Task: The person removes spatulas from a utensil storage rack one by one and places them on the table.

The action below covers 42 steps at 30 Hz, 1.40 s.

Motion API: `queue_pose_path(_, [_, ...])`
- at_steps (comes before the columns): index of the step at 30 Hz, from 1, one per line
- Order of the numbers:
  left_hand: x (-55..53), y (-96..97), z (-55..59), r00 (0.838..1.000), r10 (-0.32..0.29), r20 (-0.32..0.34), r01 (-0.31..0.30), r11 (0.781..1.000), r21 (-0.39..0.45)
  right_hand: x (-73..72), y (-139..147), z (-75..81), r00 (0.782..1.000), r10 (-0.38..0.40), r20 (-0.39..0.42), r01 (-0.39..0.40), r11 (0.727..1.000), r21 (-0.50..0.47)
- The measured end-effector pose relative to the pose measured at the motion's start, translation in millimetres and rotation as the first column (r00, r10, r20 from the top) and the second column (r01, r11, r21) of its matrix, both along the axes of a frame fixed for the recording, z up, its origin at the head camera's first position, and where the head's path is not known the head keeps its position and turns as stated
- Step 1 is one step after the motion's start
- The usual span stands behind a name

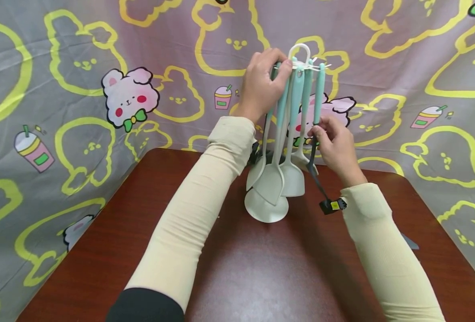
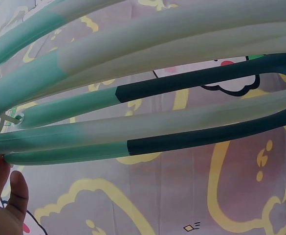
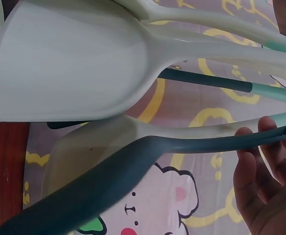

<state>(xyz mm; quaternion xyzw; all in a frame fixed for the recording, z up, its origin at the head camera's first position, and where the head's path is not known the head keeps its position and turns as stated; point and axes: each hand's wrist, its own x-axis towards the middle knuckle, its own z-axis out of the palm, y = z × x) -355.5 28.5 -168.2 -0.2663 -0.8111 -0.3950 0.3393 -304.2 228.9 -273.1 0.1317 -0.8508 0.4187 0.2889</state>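
Note:
A white rotating utensil rack (image 1: 300, 51) with a looped top stands on the table, hung with mint-handled kitchen tools. Its upper part is gripped by my left hand (image 1: 265, 80), whose fingers curl over the rim beside the handle tops; the exact contact is partly hidden. Lower down on the right, my right hand (image 1: 336, 145) pinches the dark shaft of a spatula (image 3: 152, 142), just under its mint handle; the spatula's head appears edge-on. Nearby hang a white turner (image 3: 74, 63), a white ladle (image 1: 266, 208) and several other tools.
The brown table (image 1: 261, 268) runs toward the viewer. Behind it hangs a patterned cloth (image 1: 173, 53). A small grey flat thing (image 1: 410, 241) lies partly hidden by the right sleeve. A black wrist camera (image 1: 332, 205) sticks out from the right wrist.

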Motion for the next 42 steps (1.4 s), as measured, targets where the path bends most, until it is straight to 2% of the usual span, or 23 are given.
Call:
queue_pose_path(20, [1.7,-1.5,-0.2,1.0,-0.009,0.003,0.009,1.0,0.012,1.5,3.8,2.3,1.0,-0.02,0.019,0.02,1.0,0.011])
queue_pose_path(26, [-0.4,-1.5,-1.3,1.0,-0.012,-0.007,0.012,1.0,0.005,-1.2,2.1,0.6,1.0,0.0,0.01,0.0,1.0,0.016])
queue_pose_path(31, [-1.6,0.4,-3.4,1.0,-0.029,0.01,0.029,1.0,0.01,-0.7,3.2,-1.4,0.999,-0.005,0.034,0.005,1.0,0.002])
queue_pose_path(36, [-1.9,1.0,-4.9,0.999,-0.039,-0.001,0.039,0.999,0.017,-0.2,3.9,-2.3,0.998,0.017,0.056,-0.015,0.999,-0.037])
queue_pose_path(42, [-1.0,0.6,-3.4,1.0,-0.021,-0.008,0.021,1.0,0.009,-0.8,2.3,-3.5,0.997,0.047,0.059,-0.042,0.995,-0.085])
